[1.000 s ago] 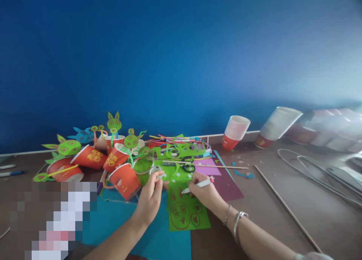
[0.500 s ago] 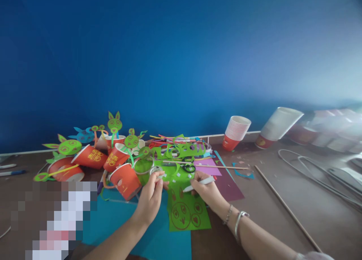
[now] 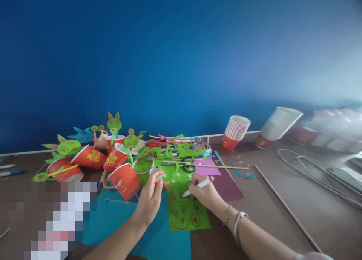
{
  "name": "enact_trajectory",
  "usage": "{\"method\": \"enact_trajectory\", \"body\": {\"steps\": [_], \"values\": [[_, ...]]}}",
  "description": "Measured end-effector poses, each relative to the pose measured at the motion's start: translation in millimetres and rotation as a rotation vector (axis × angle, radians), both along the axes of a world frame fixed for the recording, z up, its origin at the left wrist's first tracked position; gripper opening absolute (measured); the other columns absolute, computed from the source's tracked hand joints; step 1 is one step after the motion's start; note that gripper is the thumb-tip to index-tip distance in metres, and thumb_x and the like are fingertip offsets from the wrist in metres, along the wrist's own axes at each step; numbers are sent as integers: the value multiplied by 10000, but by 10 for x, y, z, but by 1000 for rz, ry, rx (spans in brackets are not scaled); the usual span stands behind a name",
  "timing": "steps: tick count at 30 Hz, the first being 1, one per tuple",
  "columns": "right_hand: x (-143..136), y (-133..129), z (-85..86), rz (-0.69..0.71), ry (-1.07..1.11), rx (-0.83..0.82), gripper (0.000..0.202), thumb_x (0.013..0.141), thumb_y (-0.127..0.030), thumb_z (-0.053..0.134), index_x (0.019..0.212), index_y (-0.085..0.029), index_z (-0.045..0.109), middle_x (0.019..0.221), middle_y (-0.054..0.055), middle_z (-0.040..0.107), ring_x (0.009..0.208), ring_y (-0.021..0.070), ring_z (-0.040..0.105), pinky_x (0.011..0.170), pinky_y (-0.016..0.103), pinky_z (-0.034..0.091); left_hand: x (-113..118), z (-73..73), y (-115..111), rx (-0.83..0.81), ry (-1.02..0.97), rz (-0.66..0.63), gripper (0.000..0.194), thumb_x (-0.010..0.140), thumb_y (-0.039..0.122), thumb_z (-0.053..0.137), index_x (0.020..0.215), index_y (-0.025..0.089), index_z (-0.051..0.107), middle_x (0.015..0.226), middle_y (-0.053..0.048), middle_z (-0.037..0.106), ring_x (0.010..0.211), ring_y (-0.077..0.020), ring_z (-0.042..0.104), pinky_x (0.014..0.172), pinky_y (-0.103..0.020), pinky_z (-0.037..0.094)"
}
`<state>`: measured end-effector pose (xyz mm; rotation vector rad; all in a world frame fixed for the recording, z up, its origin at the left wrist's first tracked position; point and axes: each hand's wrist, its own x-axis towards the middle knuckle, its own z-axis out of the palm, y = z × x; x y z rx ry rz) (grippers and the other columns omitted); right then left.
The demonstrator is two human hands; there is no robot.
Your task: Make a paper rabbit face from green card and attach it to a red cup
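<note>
A white marker [image 3: 203, 183] is pinched in my right hand [image 3: 204, 190], its tip down at an ear drawn on a green paper sheet [image 3: 188, 218]. The sheet bears a rabbit face and small circles with hearts in reddish lines. My left hand [image 3: 152, 196] rests at the sheet's upper left, fingers pressed together by a roll of clear tape [image 3: 156, 172]; what they hold, if anything, is hidden. Blue paper [image 3: 113, 222] lies under my left forearm. Black-handled scissors [image 3: 189, 168] are just beyond the sheet.
Red paper cups [image 3: 125, 180] with green rabbit cut-outs crowd the left. Stacked cups [image 3: 236, 131] lean near the blue wall. A wooden stick [image 3: 285, 205] and a grey cable [image 3: 311, 177] lie at right. Purple paper [image 3: 227, 186] is beyond my right hand.
My right hand has shifted slightly left and down, and the marker's back end has tilted, so its red end now shows. My left hand has hardly moved.
</note>
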<state>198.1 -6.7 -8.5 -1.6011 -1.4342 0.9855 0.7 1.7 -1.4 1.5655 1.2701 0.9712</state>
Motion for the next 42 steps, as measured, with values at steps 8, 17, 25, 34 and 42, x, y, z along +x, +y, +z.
{"method": "enact_trajectory", "body": {"steps": [8, 17, 25, 34, 42], "values": [[10, 1, 17, -17, 27, 13, 157, 649, -182, 479, 526, -215, 388, 408, -49, 529, 378, 80, 399, 388, 179, 269, -4, 1, 1, 5, 0, 9, 407, 888, 475, 385, 1136, 179, 515, 877, -82, 692, 898, -238, 645, 822, -363, 454], [-12, -21, 33, 1, -7, 2, 171, 619, -153, 476, 506, -217, 364, 367, -74, 452, 360, 75, 402, 369, 170, 256, -1, 5, 0, -1, 29, -6, 408, 902, 470, 347, 1151, 177, 484, 912, -95, 682, 902, -237, 635, 830, -369, 439], [13, -5, 13, -17, 93, -15, 161, 653, -174, 481, 523, -209, 393, 397, -47, 523, 369, 73, 403, 379, 173, 262, -6, 8, -1, -20, 29, -22, 414, 908, 468, 330, 1165, 172, 463, 928, -105, 671, 933, -238, 622, 854, -379, 425], [-1, -14, 19, -5, -2, 3, 169, 631, -158, 483, 509, -212, 380, 382, -61, 492, 366, 72, 390, 367, 167, 251, 3, 1, 9, -22, 23, -21, 424, 905, 475, 331, 1168, 168, 460, 944, -108, 667, 928, -235, 622, 855, -379, 426], [3, -10, -5, -1, 49, -4, 168, 630, -149, 477, 517, -216, 371, 374, -68, 490, 363, 82, 441, 374, 170, 271, -4, -5, 3, -11, 20, -19, 415, 907, 469, 336, 1163, 172, 470, 927, -102, 675, 922, -237, 627, 852, -387, 429]]}}
